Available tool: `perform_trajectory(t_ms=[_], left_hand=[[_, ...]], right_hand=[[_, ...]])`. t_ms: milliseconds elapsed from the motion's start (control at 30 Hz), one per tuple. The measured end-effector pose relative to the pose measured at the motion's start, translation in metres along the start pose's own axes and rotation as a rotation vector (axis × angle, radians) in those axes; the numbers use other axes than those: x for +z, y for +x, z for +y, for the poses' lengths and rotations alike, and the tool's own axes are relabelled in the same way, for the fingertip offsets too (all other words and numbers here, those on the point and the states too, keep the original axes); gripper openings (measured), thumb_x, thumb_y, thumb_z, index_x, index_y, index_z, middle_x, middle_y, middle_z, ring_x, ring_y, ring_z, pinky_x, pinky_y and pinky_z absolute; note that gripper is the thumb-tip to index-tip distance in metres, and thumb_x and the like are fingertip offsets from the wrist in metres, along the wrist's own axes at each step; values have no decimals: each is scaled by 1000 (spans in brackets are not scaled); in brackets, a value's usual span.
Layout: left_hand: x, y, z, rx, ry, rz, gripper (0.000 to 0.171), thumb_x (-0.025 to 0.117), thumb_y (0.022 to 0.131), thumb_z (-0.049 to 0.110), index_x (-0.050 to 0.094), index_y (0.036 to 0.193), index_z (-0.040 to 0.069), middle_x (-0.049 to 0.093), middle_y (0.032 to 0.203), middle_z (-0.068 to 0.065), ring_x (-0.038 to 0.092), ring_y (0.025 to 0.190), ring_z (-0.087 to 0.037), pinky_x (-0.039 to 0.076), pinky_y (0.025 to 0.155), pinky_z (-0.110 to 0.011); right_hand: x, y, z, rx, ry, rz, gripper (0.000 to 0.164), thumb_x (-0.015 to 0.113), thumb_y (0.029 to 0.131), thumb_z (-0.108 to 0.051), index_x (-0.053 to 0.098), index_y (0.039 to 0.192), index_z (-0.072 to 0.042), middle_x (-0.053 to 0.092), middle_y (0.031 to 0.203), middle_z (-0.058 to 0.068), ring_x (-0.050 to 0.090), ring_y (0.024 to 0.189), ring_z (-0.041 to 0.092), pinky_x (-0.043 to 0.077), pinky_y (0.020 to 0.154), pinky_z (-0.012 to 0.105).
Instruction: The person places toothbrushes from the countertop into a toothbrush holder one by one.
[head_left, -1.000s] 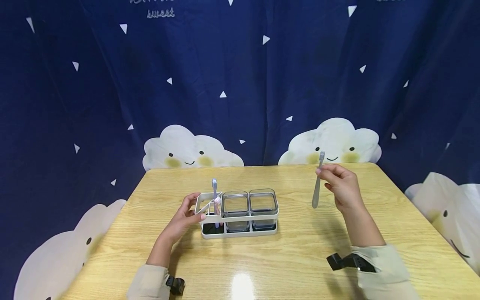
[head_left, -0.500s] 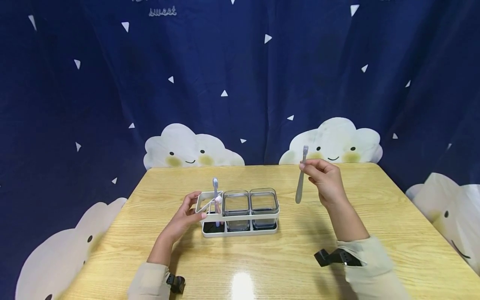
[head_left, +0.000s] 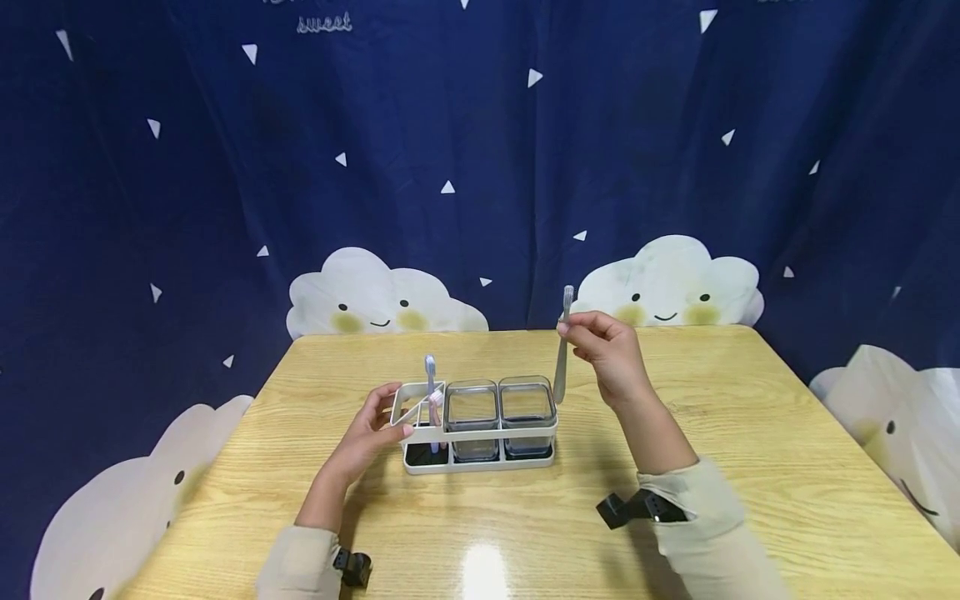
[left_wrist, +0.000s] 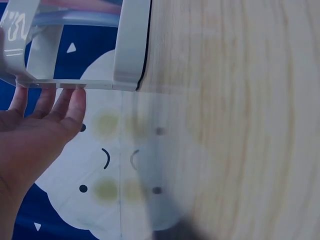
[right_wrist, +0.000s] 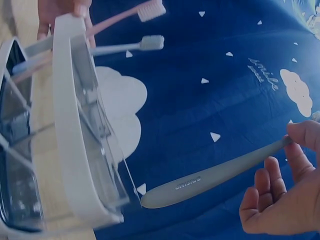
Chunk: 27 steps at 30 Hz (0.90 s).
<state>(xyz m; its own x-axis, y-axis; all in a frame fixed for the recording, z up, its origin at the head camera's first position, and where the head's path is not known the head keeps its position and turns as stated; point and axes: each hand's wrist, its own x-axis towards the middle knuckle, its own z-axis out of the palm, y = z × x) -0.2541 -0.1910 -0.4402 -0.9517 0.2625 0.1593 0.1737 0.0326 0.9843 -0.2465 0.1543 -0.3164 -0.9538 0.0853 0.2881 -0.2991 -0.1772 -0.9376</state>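
Note:
A white toothbrush holder (head_left: 480, 468) stands on the table with two clear cups, the left cup (head_left: 471, 448) and the right cup (head_left: 527, 443). In its left section a blue toothbrush (head_left: 431, 368) and a pink toothbrush (right_wrist: 120, 18) stand bristles up. My left hand (head_left: 366, 437) grips the holder's left end, thumb on the front rim and fingers behind. Just right of the right cup, my right hand (head_left: 613, 358) pinches a grey toothbrush (head_left: 561, 371) near its head. Its handle hangs down, with the end close to the cup's rim.
The light wooden table (head_left: 750, 417) extends around the holder on all sides. Behind it hangs a dark blue curtain (head_left: 480, 125) printed with clouds and white triangles. Each wrist carries a black camera, such as the right camera (head_left: 613, 510).
My right hand has carried the grey toothbrush leftward from the right side of the table to beside the right cup. The left hand and holder have stayed in place.

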Motion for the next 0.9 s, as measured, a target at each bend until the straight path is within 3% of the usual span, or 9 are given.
perform_trajectory(t_ms=[233, 667, 900], left_hand=[[0, 2, -2, 38, -27, 36, 67, 67, 77, -8, 36, 136, -1, 42, 129, -30, 39, 119, -42, 39, 91, -24], [-3, 2, 0, 53, -72, 31, 69, 69, 73, -11, 37, 135, -7, 42, 132, -26, 38, 124, -34, 30, 100, -26], [-2, 4, 0, 49, -81, 29, 70, 70, 72, -11, 38, 134, -7, 43, 130, -26, 39, 122, -37, 33, 98, -24]], right_hand=[[20, 0, 2, -37, 40, -31, 20, 67, 82, -2, 68, 77, -22, 66, 80, -6, 56, 74, 8, 41, 67, 27], [59, -1, 14, 32, 125, -46, 21, 63, 85, -1, 67, 78, -20, 67, 82, -5, 58, 77, 10, 40, 67, 30], [80, 1, 24, 63, 194, -47, 19, 64, 84, -1, 68, 79, -19, 64, 78, -3, 57, 75, 12, 40, 64, 28]])
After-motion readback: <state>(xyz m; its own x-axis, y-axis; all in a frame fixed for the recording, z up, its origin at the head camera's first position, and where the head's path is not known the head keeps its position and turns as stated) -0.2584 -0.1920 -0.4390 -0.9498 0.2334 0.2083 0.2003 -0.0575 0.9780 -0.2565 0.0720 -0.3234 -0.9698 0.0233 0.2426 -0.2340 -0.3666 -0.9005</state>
